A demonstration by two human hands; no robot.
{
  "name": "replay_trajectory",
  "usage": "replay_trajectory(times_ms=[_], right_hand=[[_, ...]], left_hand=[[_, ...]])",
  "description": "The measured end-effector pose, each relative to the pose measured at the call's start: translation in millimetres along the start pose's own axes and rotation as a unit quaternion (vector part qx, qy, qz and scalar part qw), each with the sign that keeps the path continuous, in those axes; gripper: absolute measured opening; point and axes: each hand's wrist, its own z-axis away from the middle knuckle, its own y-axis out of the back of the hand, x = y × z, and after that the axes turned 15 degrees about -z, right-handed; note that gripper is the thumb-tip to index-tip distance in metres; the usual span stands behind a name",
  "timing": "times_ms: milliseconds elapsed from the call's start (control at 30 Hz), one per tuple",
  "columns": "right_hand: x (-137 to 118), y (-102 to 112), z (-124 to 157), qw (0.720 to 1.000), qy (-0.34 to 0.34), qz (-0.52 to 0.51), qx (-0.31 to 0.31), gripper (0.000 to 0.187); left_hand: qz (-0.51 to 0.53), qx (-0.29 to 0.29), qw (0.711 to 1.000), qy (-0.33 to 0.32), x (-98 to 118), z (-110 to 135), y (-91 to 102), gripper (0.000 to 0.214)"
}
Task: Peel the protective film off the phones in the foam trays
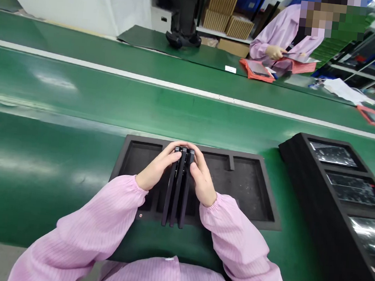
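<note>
Three thin black slabs [178,188] stand on edge side by side, pressed together between my hands; their kind does not show from this angle. My left hand [161,163] wraps the left side of the stack, thumb on the near face and fingers over the far end. On the right side my right hand [202,173] grips in the same manner. Below the slabs lies a black foam tray [270,214] with shallow recesses. The near ends of the slabs reach past its front edge.
To the right, a tall stack of black foam trays [304,179] holds shiny film-covered panels [353,189]. A white rail [193,89] crosses the green bench. Opposite, a co-worker [285,34] holds a flat panel above red-edged pieces. A dark object [183,40] lies on the far bench.
</note>
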Motion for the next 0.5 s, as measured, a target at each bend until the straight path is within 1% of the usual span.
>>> replay_trajectory(times_ms=[167, 267, 300, 367, 433, 500], right_hand=[[2.5, 1.0, 1.3, 0.998, -0.022, -0.053, -0.007, 0.046], [1.4, 2.2, 2.5, 0.994, -0.042, -0.101, -0.024, 0.058], [0.3, 3.0, 3.1, 0.992, -0.051, -0.112, -0.029, 0.064], [-2.4, 4.8, 4.2, 0.989, -0.072, -0.123, -0.034, 0.073], [-4.6, 6.6, 5.0, 0.987, -0.090, -0.129, -0.040, 0.079], [-5.8, 7.8, 5.3, 0.985, -0.098, -0.130, -0.047, 0.083]], left_hand=[[-0.021, 0.029, 0.999, -0.013, -0.7, 1.5, -2.1, 0.028], [-0.040, 0.018, 0.999, -0.014, 1.5, 1.7, -0.9, 0.030], [-0.051, 0.001, 0.999, -0.015, 2.7, 1.8, 1.5, 0.031], [-0.063, -0.058, 0.996, -0.013, 5.2, 2.2, 9.1, 0.039], [-0.050, -0.134, 0.990, 0.002, 6.8, 3.1, 18.1, 0.056], [-0.033, -0.186, 0.982, 0.016, 7.5, 4.1, 25.3, 0.071]])
